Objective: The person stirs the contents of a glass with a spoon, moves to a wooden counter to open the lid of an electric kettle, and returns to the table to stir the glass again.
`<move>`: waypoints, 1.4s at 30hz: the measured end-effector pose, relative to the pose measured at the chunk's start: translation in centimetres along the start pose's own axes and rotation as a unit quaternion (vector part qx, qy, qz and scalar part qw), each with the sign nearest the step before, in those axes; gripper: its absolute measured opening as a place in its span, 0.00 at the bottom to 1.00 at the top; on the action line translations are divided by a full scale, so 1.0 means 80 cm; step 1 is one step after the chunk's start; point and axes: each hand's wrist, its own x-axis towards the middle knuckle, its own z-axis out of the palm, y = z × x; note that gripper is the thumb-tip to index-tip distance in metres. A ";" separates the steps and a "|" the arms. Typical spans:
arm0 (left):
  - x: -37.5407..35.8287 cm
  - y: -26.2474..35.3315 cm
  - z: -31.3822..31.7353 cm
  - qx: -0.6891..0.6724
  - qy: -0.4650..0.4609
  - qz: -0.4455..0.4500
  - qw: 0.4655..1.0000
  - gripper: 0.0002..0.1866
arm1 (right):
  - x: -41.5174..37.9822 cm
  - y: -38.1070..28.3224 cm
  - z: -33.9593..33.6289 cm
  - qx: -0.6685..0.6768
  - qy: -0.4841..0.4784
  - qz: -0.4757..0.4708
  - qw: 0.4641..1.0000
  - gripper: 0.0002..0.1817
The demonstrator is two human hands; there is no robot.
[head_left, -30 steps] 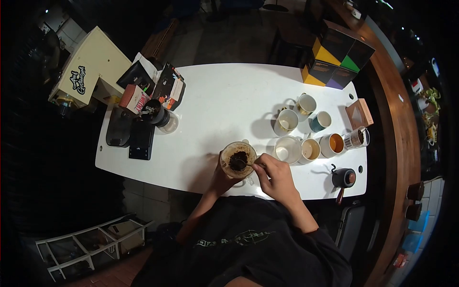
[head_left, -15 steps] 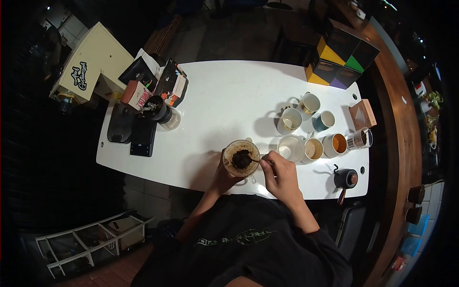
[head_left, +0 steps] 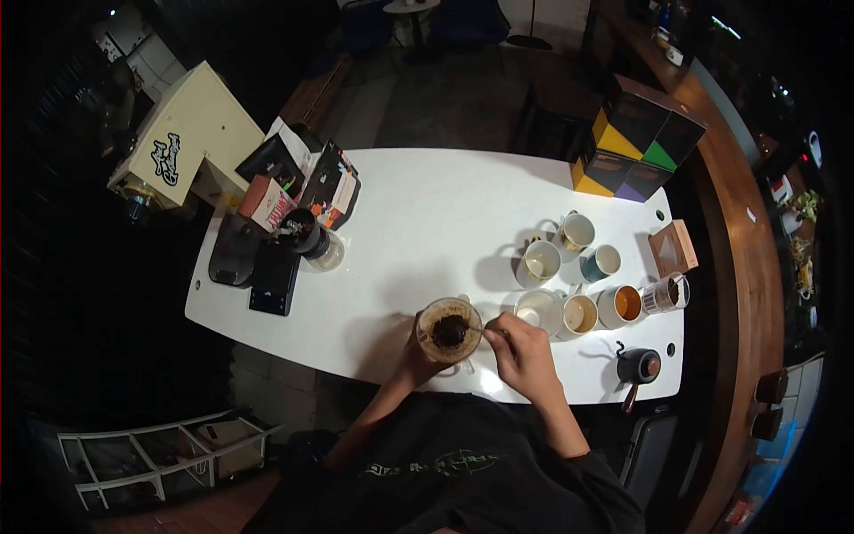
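Note:
A clear glass vessel (head_left: 427, 335) stands upright near the table's front edge, with dark wet-looking grounds (head_left: 449, 330) inside and brown residue around its wall. My left hand (head_left: 421, 358) is wrapped round its left side, the fingers partly hidden behind the glass. Over its right rim, my right hand (head_left: 525, 351) pinches the handle of a thin spoon (head_left: 476, 330), whose far end reaches into the grounds. Just right of my right hand sits a large clear glass cup (head_left: 538, 311).
Several cups, among them an orange-lined one (head_left: 628, 303), stand on the right of the white table (head_left: 418, 205). A black kettle (head_left: 639, 366) is at the front right. Boxes (head_left: 636, 138) stand at the back right; a grinder (head_left: 307, 233) and black scale (head_left: 272, 283) are on the left.
The head view has tilted, so the table and everything on it appear lower. My hands keep their holds on the glass vessel and the spoon.

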 end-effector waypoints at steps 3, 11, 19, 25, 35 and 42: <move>-0.001 -0.018 0.004 0.044 0.019 0.016 0.999 0.36 | 0.003 0.011 0.009 -0.014 -0.023 -0.019 0.999 0.03; -0.009 -0.039 0.013 0.088 0.014 0.009 0.996 0.45 | 0.002 0.009 0.008 0.006 -0.032 0.019 0.999 0.04; -0.005 -0.037 0.013 -0.001 0.030 0.020 0.999 0.47 | 0.016 0.007 0.000 0.041 -0.053 0.003 0.998 0.03; -0.004 -0.035 0.012 0.016 0.037 -0.001 0.999 0.46 | 0.020 0.017 -0.001 0.031 -0.078 -0.018 0.996 0.03; -0.011 -0.021 0.014 0.014 0.072 -0.016 0.997 0.42 | 0.028 0.021 -0.002 0.032 -0.102 -0.014 0.994 0.04; -0.008 -0.031 0.011 0.122 0.036 0.020 0.992 0.44 | 0.028 0.023 -0.010 0.046 -0.097 -0.008 0.994 0.04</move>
